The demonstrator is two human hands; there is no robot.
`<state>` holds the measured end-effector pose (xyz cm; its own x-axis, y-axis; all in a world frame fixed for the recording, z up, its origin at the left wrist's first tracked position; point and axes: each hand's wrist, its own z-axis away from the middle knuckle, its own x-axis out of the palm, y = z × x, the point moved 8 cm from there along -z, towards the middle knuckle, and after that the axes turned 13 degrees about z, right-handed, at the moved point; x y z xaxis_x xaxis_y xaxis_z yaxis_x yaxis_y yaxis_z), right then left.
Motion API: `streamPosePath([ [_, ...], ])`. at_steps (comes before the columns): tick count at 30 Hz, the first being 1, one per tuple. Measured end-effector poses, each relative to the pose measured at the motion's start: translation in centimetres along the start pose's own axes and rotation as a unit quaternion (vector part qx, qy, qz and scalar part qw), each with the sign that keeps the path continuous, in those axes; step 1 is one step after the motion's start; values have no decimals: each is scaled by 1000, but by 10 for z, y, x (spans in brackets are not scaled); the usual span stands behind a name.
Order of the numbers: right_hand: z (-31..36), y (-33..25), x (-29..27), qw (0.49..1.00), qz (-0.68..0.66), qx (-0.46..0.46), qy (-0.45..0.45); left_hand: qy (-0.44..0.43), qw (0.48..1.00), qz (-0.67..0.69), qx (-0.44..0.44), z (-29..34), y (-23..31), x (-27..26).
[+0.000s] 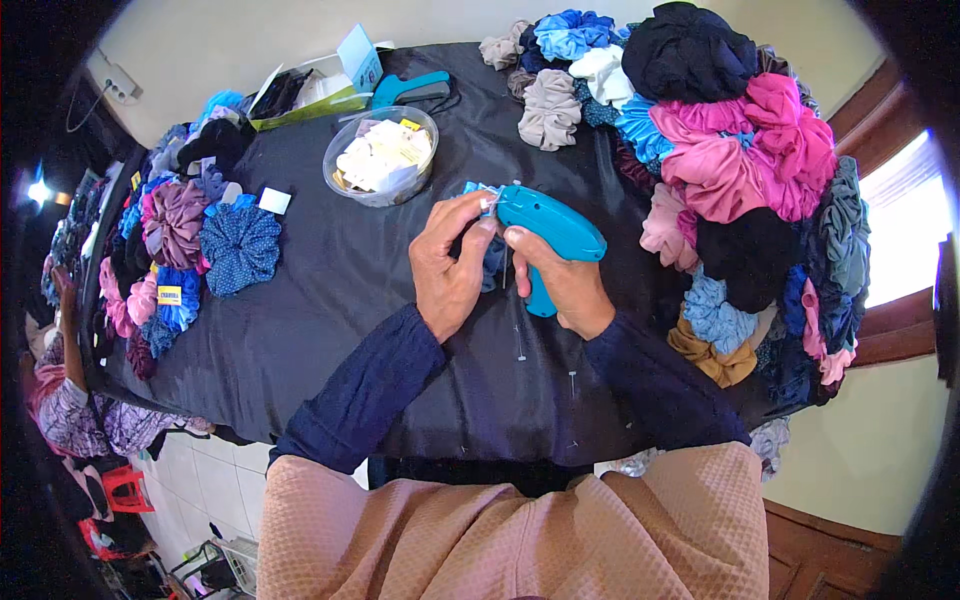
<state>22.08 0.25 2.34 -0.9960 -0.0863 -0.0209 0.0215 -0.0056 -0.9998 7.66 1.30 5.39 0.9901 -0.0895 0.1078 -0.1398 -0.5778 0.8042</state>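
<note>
My right hand (570, 285) is wrapped round the handle of a teal tagging gun (553, 224), whose front points left toward my other hand. My left hand (452, 262) pinches a blue scrunchie (491, 265) at the gun's tip, thumb and forefinger close together. Most of that scrunchie is hidden behind my fingers. A small white piece (489, 200), possibly a tag, shows between the fingertips and the gun. Thin clear fasteners (520, 345) hang or lie just below the gun on the black cloth (340, 320).
Beyond my left hand stands a clear round tub (337, 185) of white and yellow tags. Behind it are an opened box (310, 112) and another teal tool (412, 87). Scrunchies are heaped at right (750, 150), with tagged ones at left (240, 250). Another person's arm (70, 340) shows far left.
</note>
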Motion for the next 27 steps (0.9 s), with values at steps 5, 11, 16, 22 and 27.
streamPosePath([
  [5, -4, -5, 5, 997, -49, -46, -38, -10, 999, -40, -17, -2, 0, 1],
  [11, -3, -8, 5, 994, -75, -54, -52, 4, 994, -100, 41, -7, 8, -1],
  [16, -2, -10, 8, 992, -89, -64, -60, 14, 992, -112, 47, -7, 5, -7],
  [22, -2, -10, 8, 993, -65, -90, -45, 55, 986, -138, 78, -8, 14, -12],
  [27, -4, -12, -3, 995, -46, -88, -5, 140, 973, -173, 68, -17, 5, -49],
])
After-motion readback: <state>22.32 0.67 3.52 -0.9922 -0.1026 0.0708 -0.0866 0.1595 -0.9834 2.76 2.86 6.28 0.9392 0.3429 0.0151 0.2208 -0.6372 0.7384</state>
